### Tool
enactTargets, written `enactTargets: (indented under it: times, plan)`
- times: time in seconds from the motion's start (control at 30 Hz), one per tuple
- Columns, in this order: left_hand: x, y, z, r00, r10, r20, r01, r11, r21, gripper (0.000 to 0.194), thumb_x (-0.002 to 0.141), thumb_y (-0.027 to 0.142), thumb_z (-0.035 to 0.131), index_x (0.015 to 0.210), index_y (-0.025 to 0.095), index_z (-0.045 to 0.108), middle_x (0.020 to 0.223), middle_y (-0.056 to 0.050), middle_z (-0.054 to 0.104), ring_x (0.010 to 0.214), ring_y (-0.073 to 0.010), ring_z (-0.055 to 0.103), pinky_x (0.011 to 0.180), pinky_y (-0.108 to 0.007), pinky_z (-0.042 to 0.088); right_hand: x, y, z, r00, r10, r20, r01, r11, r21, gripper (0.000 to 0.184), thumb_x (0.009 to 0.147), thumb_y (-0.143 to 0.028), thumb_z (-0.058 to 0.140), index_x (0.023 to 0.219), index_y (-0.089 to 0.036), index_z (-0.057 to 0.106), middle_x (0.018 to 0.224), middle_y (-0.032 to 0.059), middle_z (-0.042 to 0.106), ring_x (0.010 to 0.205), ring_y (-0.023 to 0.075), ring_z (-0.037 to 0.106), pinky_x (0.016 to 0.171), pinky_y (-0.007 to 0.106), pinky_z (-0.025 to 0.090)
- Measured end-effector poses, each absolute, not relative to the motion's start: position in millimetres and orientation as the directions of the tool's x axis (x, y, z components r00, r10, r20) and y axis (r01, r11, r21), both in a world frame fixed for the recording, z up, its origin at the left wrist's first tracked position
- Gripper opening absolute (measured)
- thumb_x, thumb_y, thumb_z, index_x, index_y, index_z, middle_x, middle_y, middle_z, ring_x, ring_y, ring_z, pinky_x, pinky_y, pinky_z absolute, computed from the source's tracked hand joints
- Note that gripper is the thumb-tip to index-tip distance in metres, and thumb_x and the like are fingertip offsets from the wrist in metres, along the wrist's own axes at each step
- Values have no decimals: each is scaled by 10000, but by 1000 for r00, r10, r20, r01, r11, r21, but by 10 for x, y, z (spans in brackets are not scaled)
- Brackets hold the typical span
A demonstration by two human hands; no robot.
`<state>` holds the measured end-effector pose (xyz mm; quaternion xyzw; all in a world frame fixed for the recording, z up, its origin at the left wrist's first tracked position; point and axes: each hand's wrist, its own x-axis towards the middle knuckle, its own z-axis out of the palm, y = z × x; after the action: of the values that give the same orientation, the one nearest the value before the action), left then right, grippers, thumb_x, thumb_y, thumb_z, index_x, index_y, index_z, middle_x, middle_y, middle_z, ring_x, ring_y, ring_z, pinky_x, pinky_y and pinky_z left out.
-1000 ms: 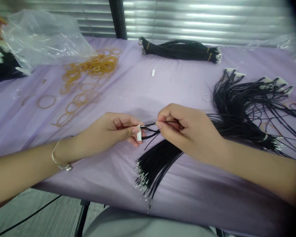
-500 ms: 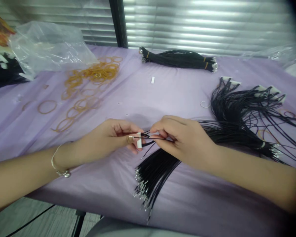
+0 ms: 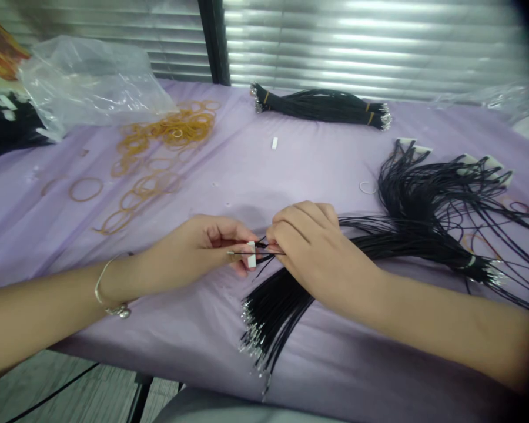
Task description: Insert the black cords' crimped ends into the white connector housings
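Observation:
My left hand (image 3: 189,249) pinches a small white connector (image 3: 251,255) between thumb and fingers, with a few black wires running out of its right side. Close against it, my right hand (image 3: 321,252) is closed on a thin black wire (image 3: 267,253). That wire's pale metal tip reaches across the front of the connector to my left thumb. Under my right hand lies a thick bundle of black wires (image 3: 286,294), its silvery ends fanned out toward the front edge. My right fingertips are partly hidden.
Yellowish rubber bands (image 3: 189,126) lie in a loose pile beside a clear plastic bag (image 3: 92,82). A tied black wire bundle (image 3: 317,106) rests at the back, near a loose white piece (image 3: 274,143). At right are wires with white connectors (image 3: 418,176). Purple cloth (image 3: 158,352) covers the table.
My right hand has rolled over, its knuckles now higher and its fingers more tucked. The wire's tip has shifted slightly left and down along my left thumb. My left hand keeps the connector.

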<state>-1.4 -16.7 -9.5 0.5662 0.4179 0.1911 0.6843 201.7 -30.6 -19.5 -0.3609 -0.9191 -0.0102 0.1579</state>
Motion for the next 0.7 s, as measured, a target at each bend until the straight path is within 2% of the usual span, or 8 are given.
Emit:
enactTargets:
  times: [0.2,0.37,0.53,0.6,0.7]
  plan:
    - [-9,-170,-85,606,725,-327,245,221,944,116,819,190,586,859,102,649,734,-16,663,632,-83,615,645,-164,514,2030,-312,-241,-699,610,374,586,788,-191,83,854,-147,478,801,-131,539,814,57,524,813,173,400,730,328,299]
    - [-18,-188,-80,634,719,-283,248,157,956,118,827,148,560,777,83,644,700,-31,649,627,-75,594,633,-144,494,2035,-292,-288,-751,552,363,490,834,-254,128,868,-126,449,825,-109,569,825,69,551,815,160,429,748,326,351]
    - [-12,-174,-75,632,710,-310,207,231,951,90,819,146,573,823,87,642,709,-6,639,615,-58,593,624,-139,493,2094,-293,-149,-710,519,476,433,854,-287,110,832,-102,523,929,-106,574,897,71,582,861,137,486,787,284,423]
    - [-6,-157,-63,615,713,-336,181,288,940,84,824,133,567,829,94,641,716,-3,644,622,-58,598,626,-142,499,2128,-316,-54,-694,508,510,339,856,-390,169,817,-112,562,985,-121,546,882,46,588,830,92,517,761,210,444]
    - [-7,-130,-60,616,703,-354,147,339,929,96,835,130,560,837,97,650,725,-6,656,627,-58,604,624,-140,506,2165,-347,31,-718,532,449,169,759,-629,201,828,-216,583,987,-137,488,697,-22,529,597,28,481,559,125,419]
